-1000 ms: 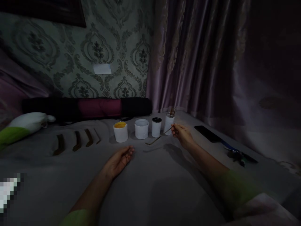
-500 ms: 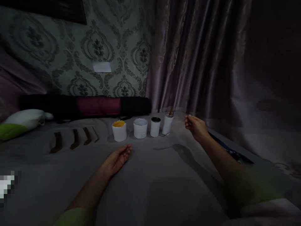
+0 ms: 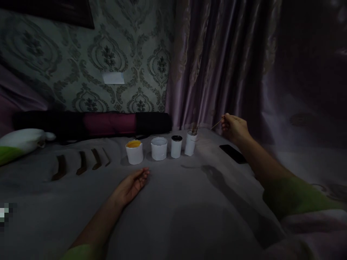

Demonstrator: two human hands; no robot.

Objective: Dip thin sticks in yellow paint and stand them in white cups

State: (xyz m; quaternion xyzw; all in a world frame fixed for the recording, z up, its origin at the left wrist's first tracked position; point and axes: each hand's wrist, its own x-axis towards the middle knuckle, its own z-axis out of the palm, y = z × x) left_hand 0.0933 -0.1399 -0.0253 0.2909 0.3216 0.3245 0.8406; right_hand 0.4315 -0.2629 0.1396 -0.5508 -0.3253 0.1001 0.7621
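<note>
My right hand (image 3: pixel 233 127) is raised at the right, its fingertips pinched on a thin stick (image 3: pixel 216 125). The stick points down and left, apart from the narrow white container (image 3: pixel 190 146), which has several similar thin sticks (image 3: pixel 194 129) standing in it. Resting on the grey cloth, my left hand (image 3: pixel 132 186) is empty, with its fingers loosely curled and apart. Just beyond it stands a white tub (image 3: pixel 135 154) with yellow contents. A second white tub (image 3: pixel 159 151) with pale contents and a narrow white container with a dark top (image 3: pixel 176 148) complete the row.
Several brown L-shaped pieces (image 3: pixel 82 164) and a thin strip (image 3: pixel 106 157) lie at the left. A white and green plush-like object (image 3: pixel 21 142) is beyond them. A black and maroon roll (image 3: pixel 108 123) lies along the wall. A dark phone-like slab (image 3: pixel 233 153) lies under my right forearm.
My right hand has risen and moved right, and the thin stick now shows more clearly. The view has shifted slightly right. My left hand has stayed in place on the cloth.
</note>
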